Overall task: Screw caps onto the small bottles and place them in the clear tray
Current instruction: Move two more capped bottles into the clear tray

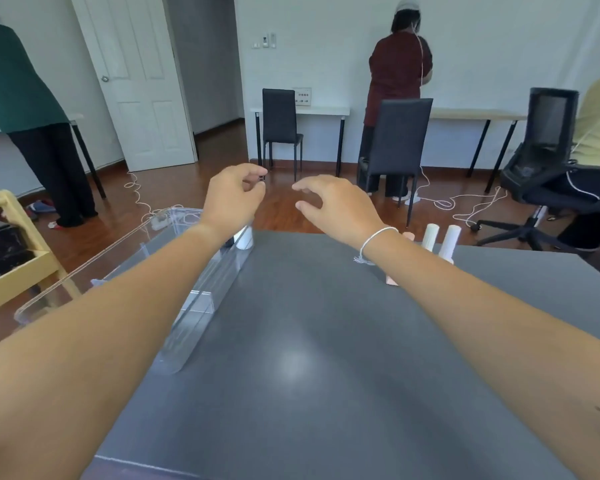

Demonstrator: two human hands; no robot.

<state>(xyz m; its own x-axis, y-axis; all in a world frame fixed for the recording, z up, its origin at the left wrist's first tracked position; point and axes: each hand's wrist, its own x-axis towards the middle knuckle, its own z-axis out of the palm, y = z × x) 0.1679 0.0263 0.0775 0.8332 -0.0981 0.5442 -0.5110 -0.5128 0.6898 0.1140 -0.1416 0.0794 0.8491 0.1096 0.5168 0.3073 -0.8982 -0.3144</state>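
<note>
Two small white upright plastic bottles stand at the grey table's far edge, just right of the right hand, the nearer hand, fingers spread and empty. The left hand curls loosely; whether it pinches anything is unclear.

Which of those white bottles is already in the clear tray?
The white bottle just under the left wrist, at the clear tray's far corner. The other two bottles stand out on the grey table, right of the right hand.

Three white bottles, one clear tray, two hands.
</note>
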